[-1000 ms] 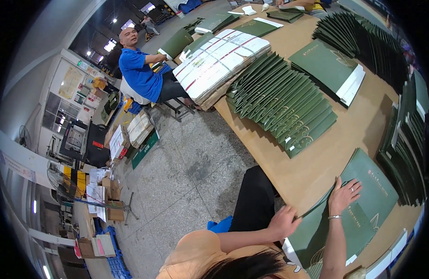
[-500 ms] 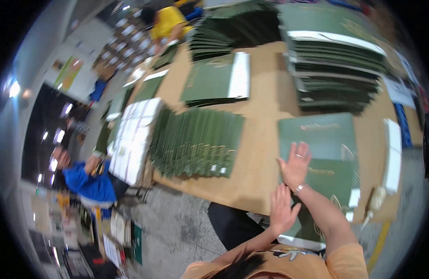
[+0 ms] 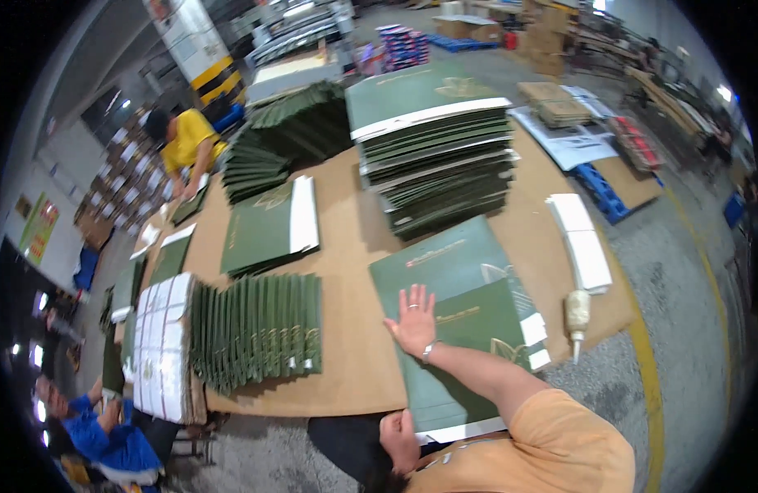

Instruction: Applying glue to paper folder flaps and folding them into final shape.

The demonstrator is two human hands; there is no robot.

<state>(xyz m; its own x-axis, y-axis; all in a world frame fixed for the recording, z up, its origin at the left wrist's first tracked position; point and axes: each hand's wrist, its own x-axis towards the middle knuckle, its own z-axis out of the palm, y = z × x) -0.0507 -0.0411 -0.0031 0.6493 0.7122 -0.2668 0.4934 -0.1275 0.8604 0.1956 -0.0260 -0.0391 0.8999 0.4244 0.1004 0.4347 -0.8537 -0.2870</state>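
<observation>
My right hand (image 3: 413, 327) lies flat with spread fingers on green printed paper sheets (image 3: 469, 283), which overlap on the brown-topped table before me. Gold outline prints and white edge strips show on these sheets. Below it, at the table's near edge, my left hand (image 3: 399, 440) is closed with curled fingers, beside the sheets' lower corner. Whether anything is inside that hand is hidden. A white squeeze bottle (image 3: 577, 316) with a narrow nozzle lies to the right, near a stack of white strips (image 3: 579, 246).
A tall stack of green sheets (image 3: 440, 164) stands beyond my hands. Fanned green folded pieces (image 3: 260, 329) and a white strapped bundle (image 3: 161, 345) occupy the table's left. A person in yellow (image 3: 186, 144) works at the far left; another in blue (image 3: 108, 435) sits nearer.
My left hand has drawn back from the sheets to the table edge and curled closed. My right hand stays flat on the sheets. The view has swung rightward and upward.
</observation>
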